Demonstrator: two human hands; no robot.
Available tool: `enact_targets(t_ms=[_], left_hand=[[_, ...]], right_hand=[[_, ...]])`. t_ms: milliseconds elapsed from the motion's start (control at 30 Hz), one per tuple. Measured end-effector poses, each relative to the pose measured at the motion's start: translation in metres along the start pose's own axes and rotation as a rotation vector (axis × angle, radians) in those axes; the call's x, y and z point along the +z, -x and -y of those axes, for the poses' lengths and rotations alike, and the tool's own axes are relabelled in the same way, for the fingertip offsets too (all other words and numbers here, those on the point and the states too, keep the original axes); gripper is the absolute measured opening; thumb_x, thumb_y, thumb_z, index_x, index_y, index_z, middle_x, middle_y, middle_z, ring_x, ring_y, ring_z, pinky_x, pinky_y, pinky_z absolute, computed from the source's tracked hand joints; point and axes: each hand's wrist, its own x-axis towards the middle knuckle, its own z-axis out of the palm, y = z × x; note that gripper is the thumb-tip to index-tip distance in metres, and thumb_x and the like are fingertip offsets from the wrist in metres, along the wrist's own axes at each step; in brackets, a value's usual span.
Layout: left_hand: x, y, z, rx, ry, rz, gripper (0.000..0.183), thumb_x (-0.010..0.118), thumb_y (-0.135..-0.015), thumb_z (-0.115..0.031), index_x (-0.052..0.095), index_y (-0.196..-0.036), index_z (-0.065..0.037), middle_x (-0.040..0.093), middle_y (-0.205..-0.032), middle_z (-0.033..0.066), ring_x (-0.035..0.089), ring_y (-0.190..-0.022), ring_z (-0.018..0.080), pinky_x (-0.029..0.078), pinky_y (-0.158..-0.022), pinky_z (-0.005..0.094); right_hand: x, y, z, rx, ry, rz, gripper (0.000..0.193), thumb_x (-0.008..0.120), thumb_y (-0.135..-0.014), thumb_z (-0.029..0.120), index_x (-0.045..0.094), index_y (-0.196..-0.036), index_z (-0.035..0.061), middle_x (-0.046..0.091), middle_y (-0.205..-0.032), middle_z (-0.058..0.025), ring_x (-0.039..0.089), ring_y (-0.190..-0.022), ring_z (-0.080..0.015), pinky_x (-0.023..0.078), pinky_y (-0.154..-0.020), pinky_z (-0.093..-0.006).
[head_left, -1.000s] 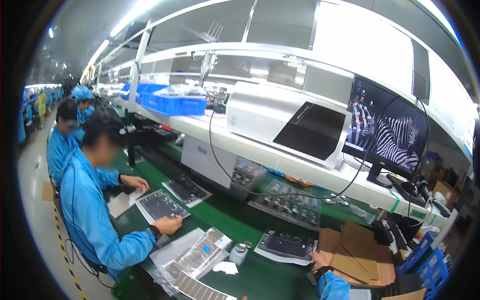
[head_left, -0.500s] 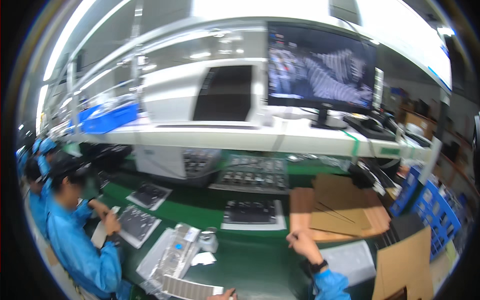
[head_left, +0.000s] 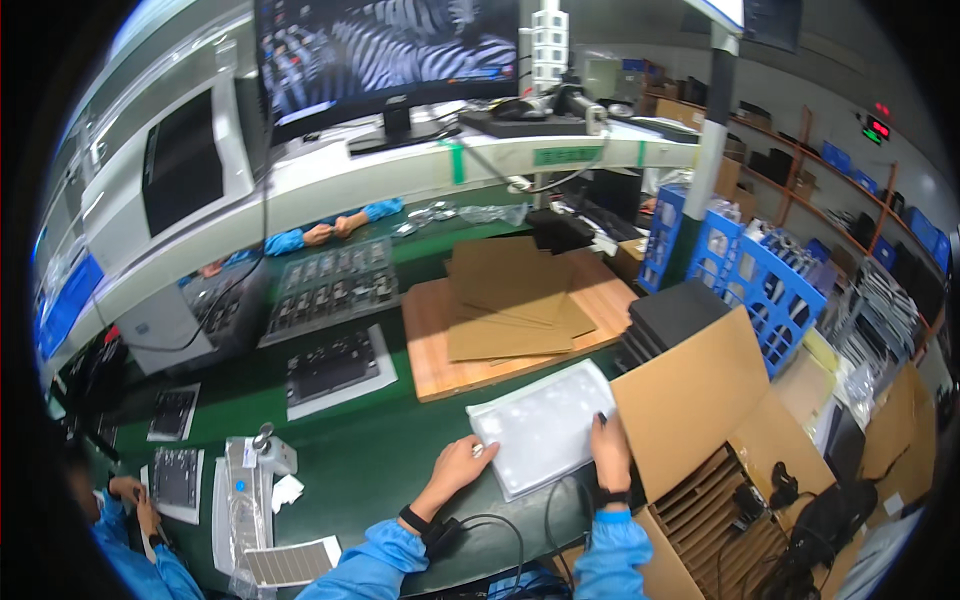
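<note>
A flat, milky-white sleeve [head_left: 540, 425], like a foam or plastic bag with faint shapes inside, lies tilted over the green table in front of me. My left hand [head_left: 460, 470] is at its left edge, fingers curled in against it, with a small pale bit at the fingertips. Around the right edge my right hand [head_left: 611, 455] closes with its thumb on top. A small dark spot shows at that hand's tip; I cannot tell what it is. Right beside this hand stands an open cardboard box [head_left: 690, 400] with upright brown dividers inside.
Brown cardboard sheets [head_left: 515, 310] lie on a wooden board [head_left: 430, 345] beyond the sleeve. Black panels [head_left: 340, 365] rest on white sheets to the left, near a dispenser bottle [head_left: 275, 455]. A blue crate [head_left: 750, 285] stands at right. Black cables [head_left: 500, 522] hang near my forearms. Co-workers' hands [head_left: 335, 228] show across and at left.
The view has swung right, bringing the open box into sight. My left hand has come up from the lower edge to the white sleeve, and my right hand has moved onto its right edge.
</note>
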Motion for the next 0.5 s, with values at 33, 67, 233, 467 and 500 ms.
enact_targets(t_ms=[33,67,233,467,500], left_hand=[[0.003,0.002,-0.002,-0.014,-0.086,-0.050,0.048,0.064,-0.089,-0.049,0.071,-0.096,-0.002,0.071,-0.090,0.0241,0.068,-0.087,0.0418,0.053,-0.078,0.0478],[0.006,0.004,-0.005,-0.016,-0.169,-0.099,0.049,0.065,-0.087,-0.050,0.071,-0.093,-0.002,0.071,-0.087,0.0237,0.068,-0.085,0.0422,0.054,-0.077,0.0488],[0.014,0.012,0.006,-0.024,-0.219,-0.141,0.045,0.064,-0.088,-0.045,0.071,-0.093,-0.001,0.070,-0.085,0.0254,0.068,-0.084,0.0433,0.054,-0.076,0.0501],[0.018,0.015,0.011,0.034,-0.076,-0.209,0.038,0.063,-0.088,-0.036,0.069,-0.093,0.001,0.069,-0.085,0.0260,0.067,-0.085,0.0441,0.052,-0.075,0.0507],[0.017,0.015,0.013,0.054,-0.078,-0.225,0.035,0.062,-0.088,-0.033,0.068,-0.093,0.001,0.068,-0.083,0.0259,0.067,-0.083,0.0442,0.051,-0.073,0.0504]], right_hand=[[0.010,-0.020,-0.005,0.080,0.028,0.081,0.044,0.060,-0.094,0.024,0.058,-0.125,-0.0068,0.060,-0.121,-0.0310,0.059,-0.109,-0.0477,0.049,-0.092,-0.0501],[0.029,-0.032,-0.023,0.098,0.024,0.051,0.044,0.060,-0.094,0.024,0.058,-0.125,-0.0068,0.060,-0.121,-0.0310,0.059,-0.109,-0.0477,0.049,-0.092,-0.0501],[0.065,-0.049,-0.055,-0.171,0.156,-0.494,0.031,0.056,-0.098,0.026,0.068,-0.106,-0.0012,0.069,-0.098,-0.0223,0.065,-0.089,-0.0402,0.052,-0.080,-0.0478],[0.009,-0.030,-0.001,-0.183,-0.133,-0.216,0.038,0.053,-0.101,0.037,0.065,-0.102,0.0008,0.067,-0.085,-0.0131,0.065,-0.070,-0.0284,0.052,-0.065,-0.0429],[0.007,-0.025,0.006,-0.192,-0.135,-0.218,0.038,0.053,-0.101,0.037,0.065,-0.102,0.0008,0.067,-0.085,-0.0131,0.065,-0.070,-0.0284,0.052,-0.065,-0.0429]])
